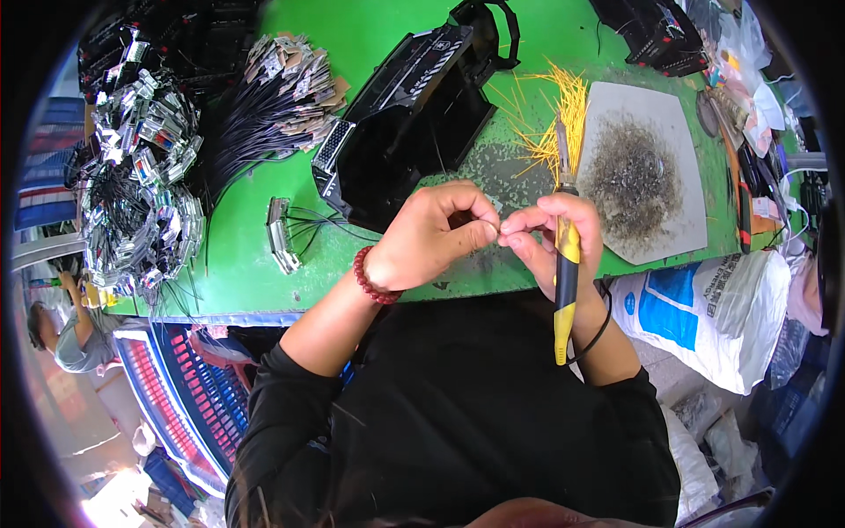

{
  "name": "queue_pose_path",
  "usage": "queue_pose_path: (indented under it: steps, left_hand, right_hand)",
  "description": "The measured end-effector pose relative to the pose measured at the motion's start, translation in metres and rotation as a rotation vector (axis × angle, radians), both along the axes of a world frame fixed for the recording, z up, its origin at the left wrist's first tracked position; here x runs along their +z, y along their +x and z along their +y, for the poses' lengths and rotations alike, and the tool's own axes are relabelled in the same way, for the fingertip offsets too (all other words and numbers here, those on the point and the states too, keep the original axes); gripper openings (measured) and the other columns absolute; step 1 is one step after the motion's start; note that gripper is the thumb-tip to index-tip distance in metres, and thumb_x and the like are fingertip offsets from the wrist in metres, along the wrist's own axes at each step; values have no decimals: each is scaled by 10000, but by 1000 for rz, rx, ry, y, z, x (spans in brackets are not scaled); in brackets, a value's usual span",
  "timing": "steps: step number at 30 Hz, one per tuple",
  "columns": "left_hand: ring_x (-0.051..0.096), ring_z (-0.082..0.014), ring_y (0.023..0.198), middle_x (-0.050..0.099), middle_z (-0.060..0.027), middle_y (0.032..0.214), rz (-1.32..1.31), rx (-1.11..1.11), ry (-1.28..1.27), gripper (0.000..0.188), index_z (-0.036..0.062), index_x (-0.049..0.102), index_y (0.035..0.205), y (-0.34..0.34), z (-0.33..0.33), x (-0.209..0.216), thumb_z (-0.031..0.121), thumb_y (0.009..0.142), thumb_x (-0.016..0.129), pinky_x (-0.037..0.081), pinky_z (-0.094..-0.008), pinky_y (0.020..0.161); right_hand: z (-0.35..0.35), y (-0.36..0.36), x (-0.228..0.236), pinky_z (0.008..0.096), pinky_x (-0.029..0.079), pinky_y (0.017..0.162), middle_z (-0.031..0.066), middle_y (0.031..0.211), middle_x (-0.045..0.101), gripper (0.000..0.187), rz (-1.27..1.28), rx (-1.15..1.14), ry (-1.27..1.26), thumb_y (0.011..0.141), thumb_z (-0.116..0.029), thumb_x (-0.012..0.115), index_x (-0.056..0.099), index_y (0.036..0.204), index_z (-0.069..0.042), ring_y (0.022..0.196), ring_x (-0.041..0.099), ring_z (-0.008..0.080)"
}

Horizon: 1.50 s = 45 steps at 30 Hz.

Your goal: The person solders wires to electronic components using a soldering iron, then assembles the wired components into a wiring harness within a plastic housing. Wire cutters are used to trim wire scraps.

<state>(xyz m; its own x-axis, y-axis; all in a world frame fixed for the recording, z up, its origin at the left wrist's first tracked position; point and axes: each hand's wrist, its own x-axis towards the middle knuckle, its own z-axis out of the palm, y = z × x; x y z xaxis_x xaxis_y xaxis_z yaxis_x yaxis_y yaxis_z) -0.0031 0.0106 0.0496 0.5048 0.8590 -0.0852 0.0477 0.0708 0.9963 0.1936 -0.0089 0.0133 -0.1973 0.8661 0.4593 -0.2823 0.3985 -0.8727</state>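
Note:
My left hand [440,227] is closed, thumb and index finger pinched on what looks like the end of a thin wire. My right hand [572,233] is wrapped loosely round a yellow and black soldering iron [566,282]; its metal tip points away from me. The right thumb and fingertip also pinch close against the left fingertips, and the tiny part between them is too small to make out. Left of my left wrist lies a silvery metal connector [280,236], its black wires [326,220] running under that hand. Beyond my left hand lies a black plastic housing [414,114] on its side.
Yellow wires [550,123] lie fanned out beyond the iron. A grey board [691,211] with dark residue is at the right. Bundled black cables [251,132] and heaped metal connectors [141,176] fill the left. A white sack [748,308] stands beside the green table [238,286]. Another person [79,339] is far left.

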Motion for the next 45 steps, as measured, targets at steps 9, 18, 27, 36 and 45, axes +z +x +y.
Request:
queue_pose_path:
  steps: [9,18,27,36,45]
  left_hand:
    - [565,-74,785,613,-19,845,-98,-75,-60,75,-9,648,899,-3,4,-3,64,883,657,462,-229,704]
    - [563,-71,781,614,-22,846,-93,-98,-84,68,-14,643,892,-3,5,-5,53,882,656,462,-224,703]
    - [579,-98,747,594,-41,801,41,10,7,46,-3,652,847,2,2,0,24,820,676,468,-247,667]
    - [591,-249,707,579,-103,724,195,83,304,43,17,635,764,5,-1,-1,47,746,659,471,-346,637]
    - [611,-310,726,583,-106,763,406,153,484,169,51,609,728,9,-19,-7,208,776,650,487,-417,609]
  right_hand:
    - [4,0,-2,320,565,712,156,920,645,423,32,68,15,841,67,653,440,1198,-5,799,663,194]
    - [2,1,-7,324,564,724,156,926,646,433,76,98,-47,842,70,649,440,1211,-17,798,661,196]
    - [3,-1,-11,334,575,738,143,901,661,467,-178,-152,223,770,106,684,489,1178,-13,810,678,196]
    - [-7,-3,-25,275,507,656,64,800,635,491,-305,-243,152,779,69,678,480,1212,-49,704,611,143]
    - [-21,0,-33,248,457,657,69,832,580,552,-415,-249,72,764,85,624,426,1253,-77,712,552,140]
